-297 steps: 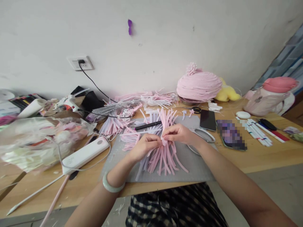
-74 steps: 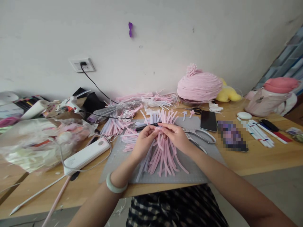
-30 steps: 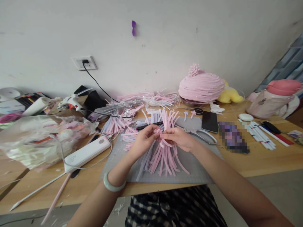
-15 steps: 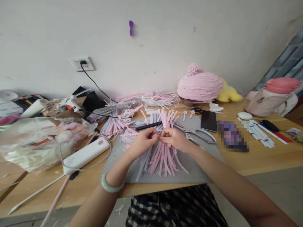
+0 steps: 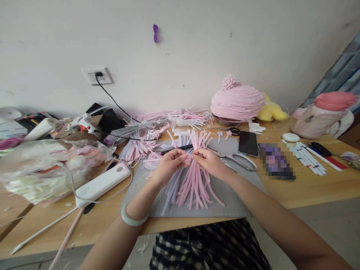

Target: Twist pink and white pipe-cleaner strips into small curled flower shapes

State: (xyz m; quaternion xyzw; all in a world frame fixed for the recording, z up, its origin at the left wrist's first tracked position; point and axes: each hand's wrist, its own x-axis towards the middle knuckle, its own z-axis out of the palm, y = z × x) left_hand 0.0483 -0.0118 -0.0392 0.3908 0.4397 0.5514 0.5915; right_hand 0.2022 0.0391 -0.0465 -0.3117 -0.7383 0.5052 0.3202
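Over a grey felt mat (image 5: 225,195), my left hand (image 5: 168,167) and my right hand (image 5: 209,162) meet fingertip to fingertip, both pinching a small pink pipe cleaner piece (image 5: 191,157). Below and behind the hands lies a fanned pile of pink and pale lilac pipe cleaners (image 5: 191,185). A pale green bangle (image 5: 131,219) is on my left wrist. How the pinched piece is bent is hidden by my fingers.
Metal scissors (image 5: 234,159) lie right of my right hand, then a black phone (image 5: 247,143) and a second, blurred phone (image 5: 275,161). A white power bank (image 5: 102,183) with cable sits left. A pink coiled dome (image 5: 237,102), glue gun (image 5: 83,122) and plastic bag (image 5: 47,167) ring the desk.
My hands have stayed over the pile, twisting the small pink piece between the fingertips; they have shifted slightly up and closer together. Nothing else on the desk has moved.
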